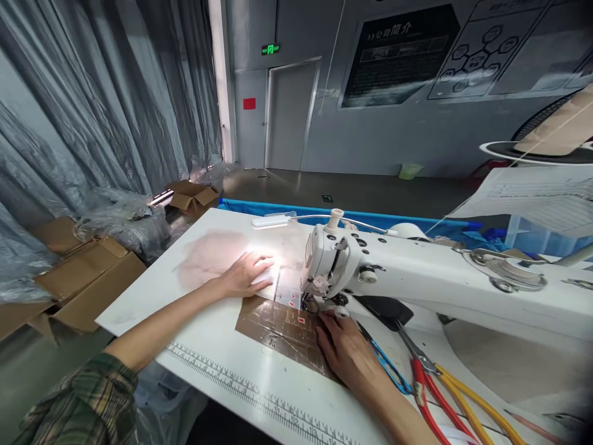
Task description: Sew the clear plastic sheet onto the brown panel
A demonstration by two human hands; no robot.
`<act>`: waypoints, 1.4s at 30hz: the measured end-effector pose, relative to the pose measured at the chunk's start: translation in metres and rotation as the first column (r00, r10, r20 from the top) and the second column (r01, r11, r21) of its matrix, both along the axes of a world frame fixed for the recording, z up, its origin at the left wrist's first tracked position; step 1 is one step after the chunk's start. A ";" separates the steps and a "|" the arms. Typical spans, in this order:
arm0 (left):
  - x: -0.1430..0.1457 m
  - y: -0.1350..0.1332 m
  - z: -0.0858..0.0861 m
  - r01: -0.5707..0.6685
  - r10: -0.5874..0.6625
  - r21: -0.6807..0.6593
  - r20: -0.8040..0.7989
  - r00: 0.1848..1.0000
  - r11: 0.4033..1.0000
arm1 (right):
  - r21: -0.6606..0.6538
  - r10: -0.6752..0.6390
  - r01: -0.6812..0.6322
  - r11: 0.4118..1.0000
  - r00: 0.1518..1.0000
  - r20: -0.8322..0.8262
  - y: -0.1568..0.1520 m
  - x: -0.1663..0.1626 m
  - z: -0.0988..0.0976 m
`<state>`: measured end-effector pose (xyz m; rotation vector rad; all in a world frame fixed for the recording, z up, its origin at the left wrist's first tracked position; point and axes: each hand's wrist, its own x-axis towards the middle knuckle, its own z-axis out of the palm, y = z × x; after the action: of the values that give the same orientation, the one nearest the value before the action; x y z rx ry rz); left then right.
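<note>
A white sewing machine (393,266) stands on a white table, its lamp (273,221) lighting the area left of the needle. My left hand (245,274) lies palm down in that bright light, fingers apart, beside the metal bed plate (290,284). Close to the presser foot (311,304) rests my right hand (343,343), with its fingertips low by the foot and its fingers loosely stretched. No held thing shows in either hand. Brown tape (278,327) covers the tabletop between my hands; the right hand overlaps its edge.
Right of my right hand lie blue-handled snips (391,364) and scissors with red and yellow handles (430,371). A printed ruler (250,389) runs along the table's front edge. Open cardboard boxes (92,272) and plastic wrapping (125,219) are on the floor at left.
</note>
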<state>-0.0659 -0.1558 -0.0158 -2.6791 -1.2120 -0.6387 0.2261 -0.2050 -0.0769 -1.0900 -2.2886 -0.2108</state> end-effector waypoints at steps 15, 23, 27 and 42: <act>-0.097 -0.008 -0.004 -0.434 0.484 -0.213 0.378 0.790 0.875 | -0.253 -0.168 0.146 0.957 0.983 -0.069 0.011 0.004 -0.011; -0.093 -0.017 0.001 -0.456 0.517 -0.266 0.247 0.819 0.849 | -0.260 -0.156 0.136 0.956 0.986 -0.060 0.006 0.003 -0.008; -0.083 -0.022 0.005 -0.488 0.466 0.002 0.298 0.833 0.873 | -0.256 -0.147 0.132 0.958 0.988 -0.041 0.002 0.002 -0.007; 0.017 -0.074 -0.010 0.500 -0.359 -0.229 0.463 0.810 0.835 | -0.258 -0.172 0.172 0.951 0.985 0.023 -0.008 -0.008 0.010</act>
<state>-0.0490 -0.2300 -0.0261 -3.2825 -0.8184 -1.2019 0.2183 -0.2129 -0.0666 -1.4242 -2.2665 0.0228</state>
